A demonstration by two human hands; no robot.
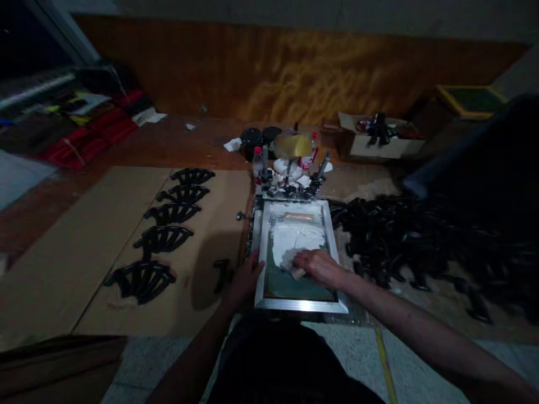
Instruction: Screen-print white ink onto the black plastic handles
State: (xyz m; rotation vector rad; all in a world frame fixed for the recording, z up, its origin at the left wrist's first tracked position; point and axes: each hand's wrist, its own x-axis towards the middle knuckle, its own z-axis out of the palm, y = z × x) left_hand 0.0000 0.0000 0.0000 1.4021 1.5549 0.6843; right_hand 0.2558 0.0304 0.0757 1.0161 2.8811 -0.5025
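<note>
A silver-edged screen printing frame (301, 306) lies flat in front of me, with white ink (297, 235) spread over its green mesh. My right hand (318, 266) presses a crumpled whitish rag or paper (290, 261) on the mesh at the ink's lower edge. Along the frame's left side, my left hand (248, 272) grips the metal rim, its fingers partly in shadow. A strip with a light brown edge (298, 216), perhaps a squeegee, rests on the ink near the far end. Behind the frame stands its hinge clamp (290, 191).
Fans of black curved handle-like parts (168, 238) lie on cardboard (122, 224) at left, with one loose black part (220, 275) nearer me. A big heap of similar parts (391, 241) spreads at right. Bottles (257, 163), dark tubs (251, 137) and an open box (379, 143) stand behind.
</note>
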